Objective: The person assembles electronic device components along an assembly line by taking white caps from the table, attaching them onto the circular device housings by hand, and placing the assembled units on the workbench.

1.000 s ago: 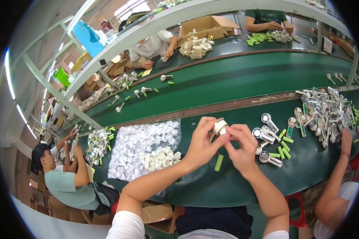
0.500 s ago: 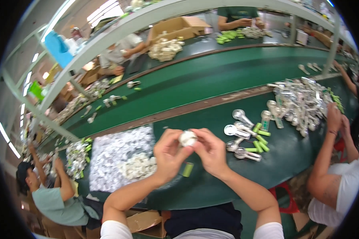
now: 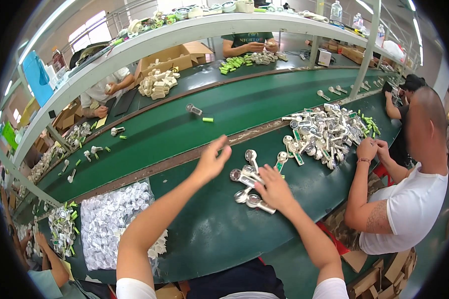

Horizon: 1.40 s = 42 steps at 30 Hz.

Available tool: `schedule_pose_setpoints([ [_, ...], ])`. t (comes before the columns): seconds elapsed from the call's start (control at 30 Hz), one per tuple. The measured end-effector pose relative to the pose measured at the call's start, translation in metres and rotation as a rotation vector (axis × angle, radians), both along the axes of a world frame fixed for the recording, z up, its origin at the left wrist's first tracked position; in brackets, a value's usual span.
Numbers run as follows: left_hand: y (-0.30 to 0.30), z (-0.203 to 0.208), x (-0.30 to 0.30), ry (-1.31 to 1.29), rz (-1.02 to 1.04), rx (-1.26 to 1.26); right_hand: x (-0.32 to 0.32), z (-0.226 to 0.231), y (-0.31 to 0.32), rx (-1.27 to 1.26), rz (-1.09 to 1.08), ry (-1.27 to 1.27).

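Observation:
My left hand [image 3: 213, 158] reaches over the near edge of the green conveyor belt, fingers extended and holding nothing. Beyond it on the belt lie a white handheld device with a round head [image 3: 194, 109] and a green cylindrical cell [image 3: 208, 119], apart from the hand. My right hand [image 3: 276, 188] is spread low over a small group of similar white devices [image 3: 254, 201] on the dark green table [image 3: 204, 224]. Its fingers cover part of the group, and whether they press on it I cannot tell. Only a sliver of green shows beside those fingers.
A large heap of white devices [image 3: 319, 132] lies right, beside a co-worker in a white shirt [image 3: 409, 209]. A plastic sheet of small white parts [image 3: 110, 214] lies left. A pale overhead shelf [image 3: 194, 30] and its post [image 3: 366, 55] cross the far side.
My hands have parted; the round white part they held is out of them. A device and green cell now lie on the belt. My right hand has moved over the devices; the view has turned right.

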State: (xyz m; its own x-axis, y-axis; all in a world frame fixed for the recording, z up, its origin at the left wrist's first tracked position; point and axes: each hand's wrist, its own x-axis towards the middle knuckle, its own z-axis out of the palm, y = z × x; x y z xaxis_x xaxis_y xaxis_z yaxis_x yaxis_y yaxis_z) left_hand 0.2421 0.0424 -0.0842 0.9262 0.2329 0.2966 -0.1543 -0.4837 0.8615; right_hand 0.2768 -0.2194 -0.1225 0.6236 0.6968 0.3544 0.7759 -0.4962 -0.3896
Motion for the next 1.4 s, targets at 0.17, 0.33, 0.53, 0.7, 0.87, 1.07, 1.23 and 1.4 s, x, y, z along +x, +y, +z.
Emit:
schedule_pose_setpoints([
  [0.17, -0.028, -0.03, -0.087, 0.065, -0.141, 0.358, -0.073, -0.012, 0.064, 0.033, -0.078, -0.093],
  [0.33, -0.021, 0.0, -0.167, 0.144, -0.026, 0.622, -0.094, 0.006, 0.084, 0.086, 0.202, -0.019],
  [0.53, 0.005, 0.005, -0.199, 0.169, -0.168, 0.763, -0.026, 0.048, 0.062, 0.182, 0.186, -0.211],
  [0.7, 0.023, 0.004, -0.199, 0.152, -0.255, 0.792, 0.014, 0.043, 0.047, 0.114, 0.263, 0.24],
  [0.87, 0.02, 0.006, -0.186, 0.116, -0.266, 0.772, 0.066, 0.035, 0.009, 0.035, 0.22, -0.025],
  [1.07, -0.001, 0.01, -0.128, 0.255, 0.195, 0.32, 0.022, 0.034, 0.05, 0.114, 0.252, 0.348],
  [1.23, 0.008, -0.014, -0.069, 0.414, 0.167, 0.466, 0.005, 0.031, 0.087, 0.157, 0.364, 0.357],
  [1.4, 0.023, 0.031, -0.08, -0.227, -0.143, -0.67, -0.002, 0.034, 0.095, 0.188, 0.272, 0.274],
])
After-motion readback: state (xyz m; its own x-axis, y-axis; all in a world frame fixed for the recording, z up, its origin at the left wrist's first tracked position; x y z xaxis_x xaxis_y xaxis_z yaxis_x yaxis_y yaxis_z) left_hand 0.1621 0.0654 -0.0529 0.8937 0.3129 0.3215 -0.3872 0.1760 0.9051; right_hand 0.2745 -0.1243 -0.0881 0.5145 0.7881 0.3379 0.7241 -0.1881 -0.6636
